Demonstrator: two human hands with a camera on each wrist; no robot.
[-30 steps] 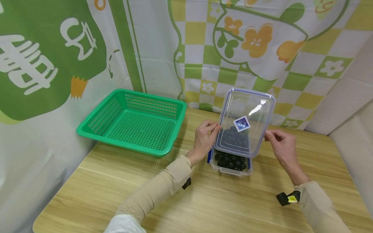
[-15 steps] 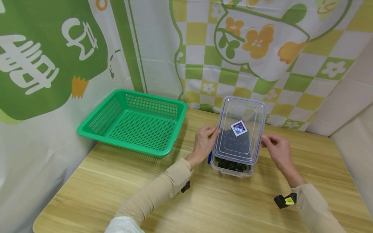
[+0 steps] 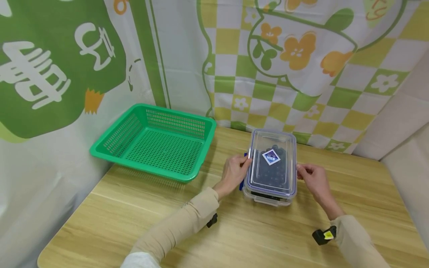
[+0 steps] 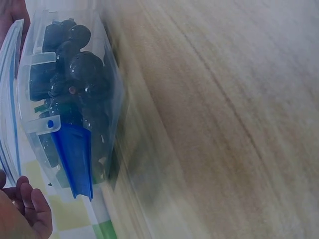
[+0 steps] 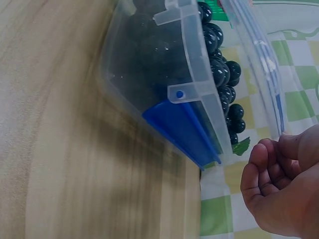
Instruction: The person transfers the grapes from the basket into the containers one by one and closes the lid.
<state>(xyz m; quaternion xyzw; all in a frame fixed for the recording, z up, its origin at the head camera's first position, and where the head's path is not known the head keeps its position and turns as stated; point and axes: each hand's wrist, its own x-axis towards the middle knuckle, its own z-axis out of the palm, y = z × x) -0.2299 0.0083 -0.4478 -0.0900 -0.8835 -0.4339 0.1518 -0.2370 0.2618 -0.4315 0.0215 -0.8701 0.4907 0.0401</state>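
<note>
A clear plastic container [image 3: 268, 195] full of dark round berries [image 4: 75, 84] stands on the wooden table [image 3: 117, 223]. Its clear lid [image 3: 272, 163], blue-rimmed with a diamond sticker, lies flat on top. My left hand [image 3: 244, 163] pinches the lid's left edge, and my right hand [image 3: 299, 172] pinches its right edge. Blue side latches [image 4: 75, 154] [image 5: 184, 129] hang down unclipped on the container's sides. In the right wrist view my curled fingers [image 5: 271, 169] sit beside the lid's rim [image 5: 259, 59].
A green mesh basket [image 3: 157, 143], with nothing in it, stands at the table's back left. A patterned cloth backdrop [image 3: 285, 56] hangs right behind the table. Bare tabletop lies in front of the container and to its right.
Both hands have lowered the lid from a raised, tilted position down flat onto the container. The basket has not moved.
</note>
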